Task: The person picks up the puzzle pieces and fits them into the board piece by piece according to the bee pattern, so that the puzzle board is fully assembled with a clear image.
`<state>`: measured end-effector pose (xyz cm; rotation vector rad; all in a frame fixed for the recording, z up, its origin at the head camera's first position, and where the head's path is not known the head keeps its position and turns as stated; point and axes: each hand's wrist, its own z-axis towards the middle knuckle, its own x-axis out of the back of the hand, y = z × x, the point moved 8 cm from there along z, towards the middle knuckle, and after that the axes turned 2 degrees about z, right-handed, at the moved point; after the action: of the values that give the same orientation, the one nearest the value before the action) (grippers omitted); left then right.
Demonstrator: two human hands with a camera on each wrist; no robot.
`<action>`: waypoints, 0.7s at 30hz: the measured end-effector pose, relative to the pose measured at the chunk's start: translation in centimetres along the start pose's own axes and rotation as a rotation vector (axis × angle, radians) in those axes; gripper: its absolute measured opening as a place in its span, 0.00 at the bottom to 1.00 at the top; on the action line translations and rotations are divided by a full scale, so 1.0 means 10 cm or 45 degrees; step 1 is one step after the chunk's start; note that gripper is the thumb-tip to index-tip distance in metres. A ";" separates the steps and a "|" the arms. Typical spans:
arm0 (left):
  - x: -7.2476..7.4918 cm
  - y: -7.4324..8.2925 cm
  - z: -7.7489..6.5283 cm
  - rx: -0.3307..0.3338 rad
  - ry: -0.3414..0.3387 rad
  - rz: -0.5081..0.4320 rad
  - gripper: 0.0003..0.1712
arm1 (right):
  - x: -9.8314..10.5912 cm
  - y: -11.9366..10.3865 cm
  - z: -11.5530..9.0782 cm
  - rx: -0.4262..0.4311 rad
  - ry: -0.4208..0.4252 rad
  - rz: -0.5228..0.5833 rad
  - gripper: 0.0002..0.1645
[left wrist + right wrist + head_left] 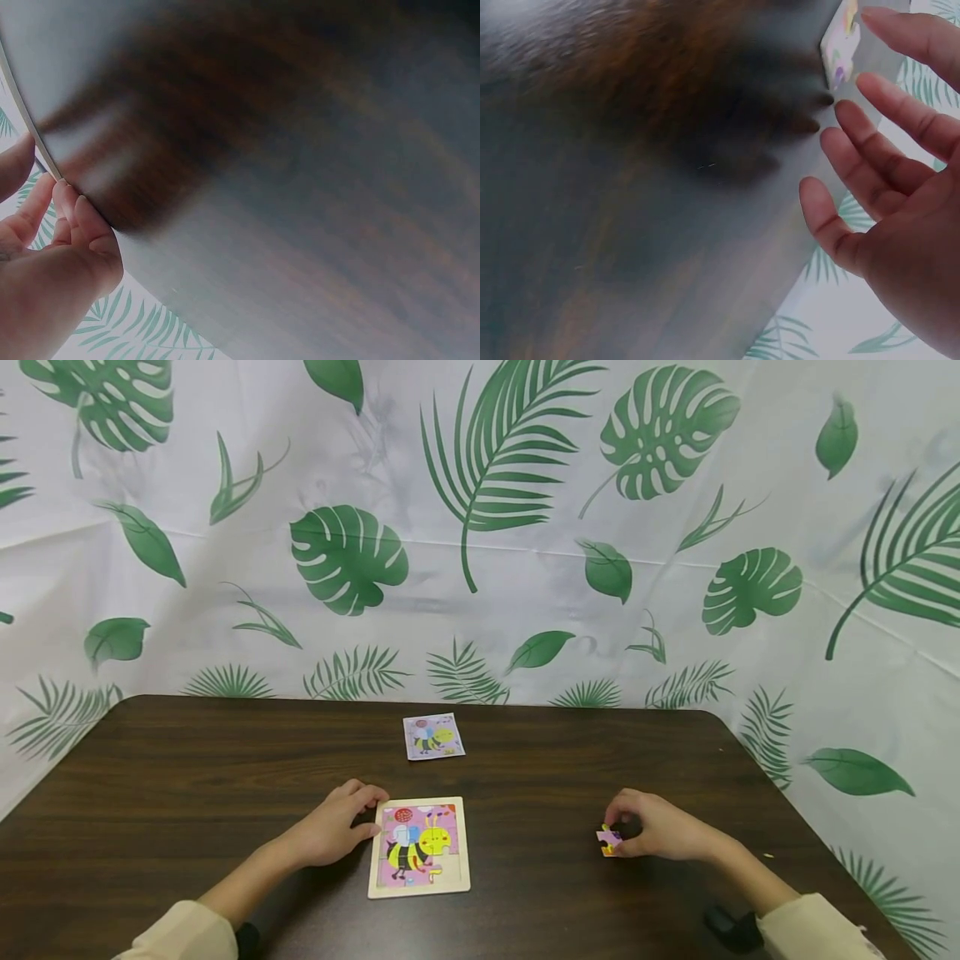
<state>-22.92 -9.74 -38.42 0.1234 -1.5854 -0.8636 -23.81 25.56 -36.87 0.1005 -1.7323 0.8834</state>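
My left hand (333,827) holds the left side of a wooden jigsaw puzzle board (372,868), thumb on its left edge and index finger by the top left corner. The board carries a bee picture on pink, with bare wood showing at the lower right. Well to the right, my right hand (660,828) pinches a pink and yellow puzzle piece (608,842) between thumb and index finger, close over the table. In the right wrist view the piece (838,49) is partly cut off at the top, and the other fingers are spread loosely beside it.
A paper picture card (434,737) of the same bee lies behind the board on the dark wooden table (225,752). Beyond the table's far edge hangs a white cloth (255,552) printed with green leaves. Dark straps sit near both wrists.
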 end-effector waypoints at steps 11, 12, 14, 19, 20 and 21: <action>0.00 -0.01 0.00 0.008 0.003 0.000 0.17 | -0.02 0.00 -0.04 0.073 0.085 -0.032 0.14; 0.01 -0.01 0.00 0.007 0.004 0.001 0.17 | -0.02 -0.01 -0.04 0.078 0.092 -0.042 0.14; 0.01 0.00 0.00 0.007 0.004 -0.004 0.17 | -0.03 -0.01 -0.04 0.082 0.101 -0.055 0.14; 0.00 0.00 0.00 0.015 -0.003 -0.014 0.17 | -0.05 -0.01 -0.05 0.071 0.103 -0.087 0.14; 0.00 0.00 0.00 0.014 -0.002 -0.014 0.17 | -0.05 -0.01 -0.05 0.066 0.103 -0.099 0.14; 0.00 0.00 0.00 0.013 -0.001 -0.013 0.17 | -0.06 0.00 -0.05 0.058 0.102 -0.110 0.14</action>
<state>-22.92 -9.79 -38.41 0.1383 -1.5915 -0.8632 -23.17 25.64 -37.29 0.1664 -1.6218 0.8524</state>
